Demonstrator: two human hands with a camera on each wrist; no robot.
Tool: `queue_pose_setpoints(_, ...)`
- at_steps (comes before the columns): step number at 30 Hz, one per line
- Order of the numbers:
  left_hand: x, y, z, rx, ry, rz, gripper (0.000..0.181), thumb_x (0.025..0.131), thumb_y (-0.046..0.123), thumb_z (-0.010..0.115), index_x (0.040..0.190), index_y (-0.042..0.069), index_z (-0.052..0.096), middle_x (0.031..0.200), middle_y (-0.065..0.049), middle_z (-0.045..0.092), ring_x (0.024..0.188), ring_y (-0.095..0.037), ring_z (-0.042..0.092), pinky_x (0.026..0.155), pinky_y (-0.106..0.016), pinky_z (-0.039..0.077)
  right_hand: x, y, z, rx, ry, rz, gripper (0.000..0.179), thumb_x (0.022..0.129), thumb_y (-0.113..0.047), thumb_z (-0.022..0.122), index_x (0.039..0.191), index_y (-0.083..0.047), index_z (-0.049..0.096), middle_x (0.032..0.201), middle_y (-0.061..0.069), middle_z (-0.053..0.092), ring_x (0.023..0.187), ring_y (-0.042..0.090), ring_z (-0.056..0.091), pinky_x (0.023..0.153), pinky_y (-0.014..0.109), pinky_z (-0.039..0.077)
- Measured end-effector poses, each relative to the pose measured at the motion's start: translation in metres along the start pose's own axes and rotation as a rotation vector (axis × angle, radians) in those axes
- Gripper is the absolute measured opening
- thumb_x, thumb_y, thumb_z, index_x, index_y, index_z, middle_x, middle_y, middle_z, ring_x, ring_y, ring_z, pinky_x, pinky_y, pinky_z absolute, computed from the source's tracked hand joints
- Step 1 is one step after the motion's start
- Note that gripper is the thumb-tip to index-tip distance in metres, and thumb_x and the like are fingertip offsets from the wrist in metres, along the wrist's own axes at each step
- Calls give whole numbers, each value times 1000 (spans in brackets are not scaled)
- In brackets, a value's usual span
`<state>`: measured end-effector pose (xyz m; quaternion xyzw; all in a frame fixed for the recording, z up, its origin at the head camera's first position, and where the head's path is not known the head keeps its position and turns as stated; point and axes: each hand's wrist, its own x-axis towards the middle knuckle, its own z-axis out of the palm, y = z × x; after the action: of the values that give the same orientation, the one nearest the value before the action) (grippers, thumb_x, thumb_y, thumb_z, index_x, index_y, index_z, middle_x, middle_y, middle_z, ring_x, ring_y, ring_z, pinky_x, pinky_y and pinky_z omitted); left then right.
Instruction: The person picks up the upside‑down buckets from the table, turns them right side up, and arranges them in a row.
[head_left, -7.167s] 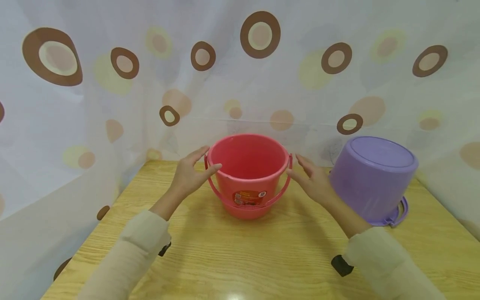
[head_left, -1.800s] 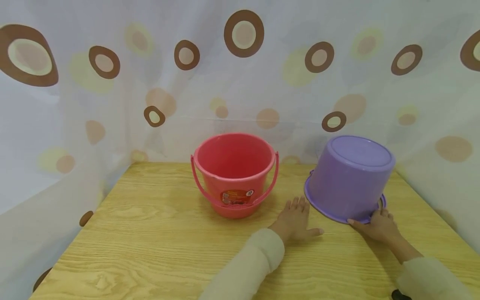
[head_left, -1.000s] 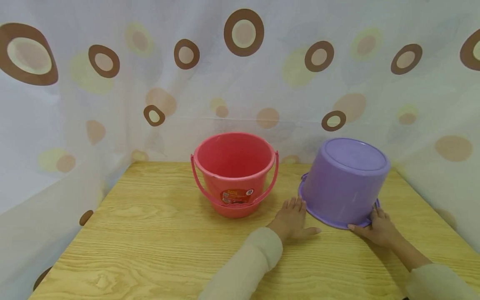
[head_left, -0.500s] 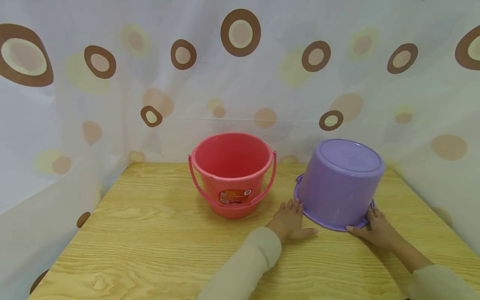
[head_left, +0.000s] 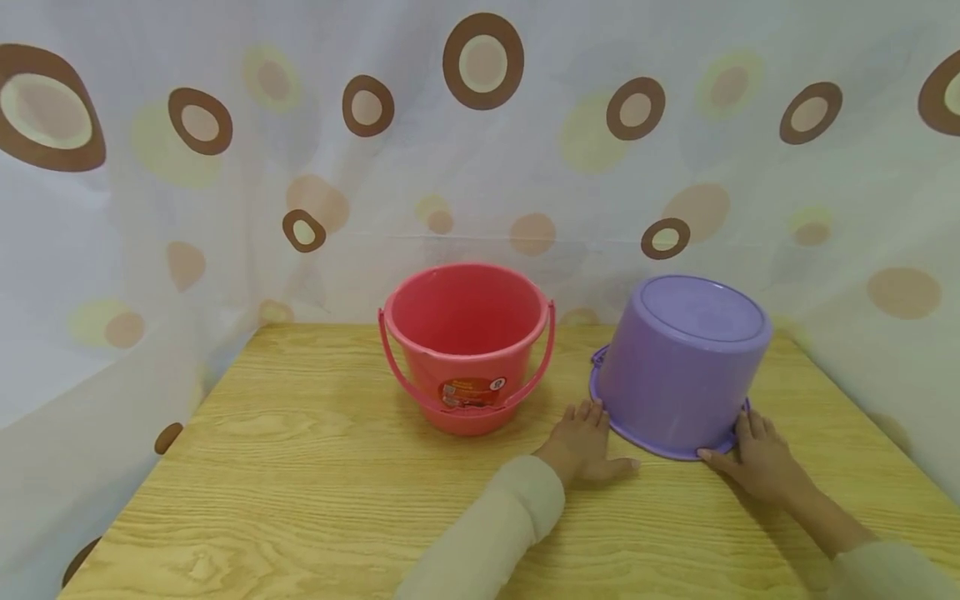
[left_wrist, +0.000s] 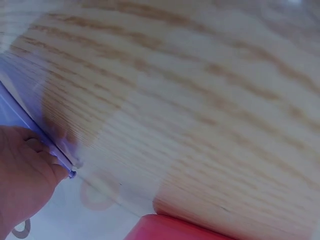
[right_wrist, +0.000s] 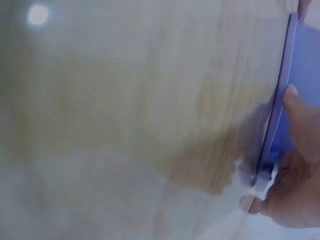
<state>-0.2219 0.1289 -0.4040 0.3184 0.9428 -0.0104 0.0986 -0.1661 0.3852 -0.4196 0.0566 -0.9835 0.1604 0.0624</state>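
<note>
In the head view, a purple bucket (head_left: 682, 375) stands upside down on the wooden table, its rim on the tabletop. My left hand (head_left: 585, 446) reaches flat and low to the left part of that rim, fingertips right at its edge and thumb spread out. At the rim's right side rests my right hand (head_left: 765, 462), thumb in front and fingers straight along the side. The right wrist view shows its thumb (right_wrist: 292, 95) against the bucket near the handle joint. A red bucket (head_left: 467, 383) with a hanging handle and a label stands upright to the left.
The wooden table (head_left: 285, 467) runs up to a white curtain (head_left: 247, 283) with brown and pastel circles, which hangs behind and along both sides. The red bucket's edge (left_wrist: 170, 230) shows low in the left wrist view.
Both hands have gone from beside the red bucket to the purple one. The purple bucket has shifted left and a little nearer, then stopped. Lately the right fingers have straightened slightly.
</note>
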Motion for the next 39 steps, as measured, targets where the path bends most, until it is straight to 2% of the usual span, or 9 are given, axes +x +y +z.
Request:
queue_pose_setpoints(8, -2, -1, -3, 15, 7, 0, 85, 87, 71, 28, 149, 14, 20, 156, 0, 16, 145, -13, 12, 117, -26, 14, -16, -16, 8, -54, -27, -11, 89, 90, -42, 54, 124, 33, 22, 129, 54, 19, 117, 67, 23, 91, 75, 23)
queue_pose_setpoints(12, -2, -3, -5, 25, 7, -9, 85, 86, 72, 29, 149, 15, 21, 156, 1, 17, 144, -13, 14, 117, -26, 15, -19, -20, 10, -15, -80, 9, 87, 92, -42, 50, 125, 33, 21, 131, 55, 13, 118, 71, 16, 93, 75, 18)
queue_pose_setpoints(24, -3, -3, -2, 7, 16, 8, 85, 87, 71, 30, 149, 14, 20, 156, 1, 18, 144, -13, 14, 117, -27, 14, -26, -24, 8, 79, -136, 23, 86, 94, -40, 48, 129, 32, 15, 134, 53, 8, 122, 68, 9, 91, 78, 12)
queue_pose_setpoints(31, -4, 2, 3, 88, 32, 24, 85, 86, 72, 28, 148, 14, 22, 156, 1, 19, 144, -13, 14, 117, -26, 14, -28, -24, 5, 68, -143, 29, 85, 95, -42, 45, 128, 32, 16, 133, 53, 9, 119, 70, 12, 92, 77, 14)
queue_pose_setpoints(39, -6, 2, 5, 74, 10, 31, 85, 87, 72, 27, 149, 15, 19, 156, 0, 15, 145, -15, 10, 117, -26, 12, -29, -16, 7, 84, -158, 9, 83, 95, -40, 45, 129, 30, 16, 135, 52, 9, 122, 68, 10, 92, 77, 13)
